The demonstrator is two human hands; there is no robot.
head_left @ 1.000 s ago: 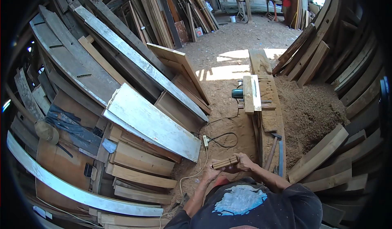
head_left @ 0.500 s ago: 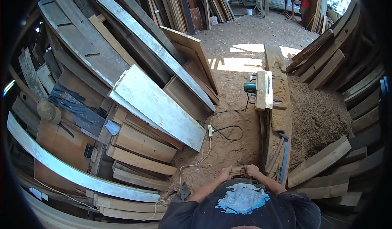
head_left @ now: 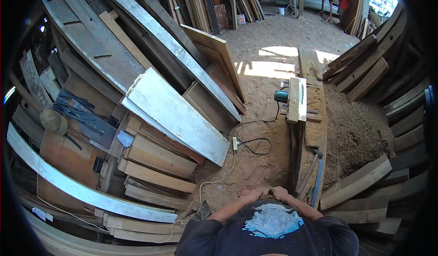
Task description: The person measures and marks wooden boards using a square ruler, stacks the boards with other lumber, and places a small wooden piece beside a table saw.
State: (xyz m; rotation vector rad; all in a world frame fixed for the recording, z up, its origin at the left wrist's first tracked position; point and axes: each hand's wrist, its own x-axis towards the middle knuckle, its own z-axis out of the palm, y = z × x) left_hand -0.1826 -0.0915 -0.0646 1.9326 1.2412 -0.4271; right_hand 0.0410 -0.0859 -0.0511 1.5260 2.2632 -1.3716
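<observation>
Close to my chest, at the bottom centre, my left hand [head_left: 250,195] and my right hand [head_left: 280,193] are side by side on a short wooden piece [head_left: 264,190]. Only a small part of the wood shows between them; my body hides the rest. The fingers of both hands are bent around its ends. Just right of my right hand, a hammer [head_left: 308,174] lies on the long wooden bench [head_left: 315,139], beside a blue-grey metal strip [head_left: 319,178].
A green power tool [head_left: 281,96] sits by a pale wood block [head_left: 293,99] on the bench. A white board [head_left: 175,114] and stacked planks [head_left: 159,158] stand left. A cable socket [head_left: 235,143] lies on the floor. One person [head_left: 342,0] stands far back.
Both hands have drawn the wooden piece down and closer to my chest, and less of it shows. The surroundings have shifted rightward in view since the first frame.
</observation>
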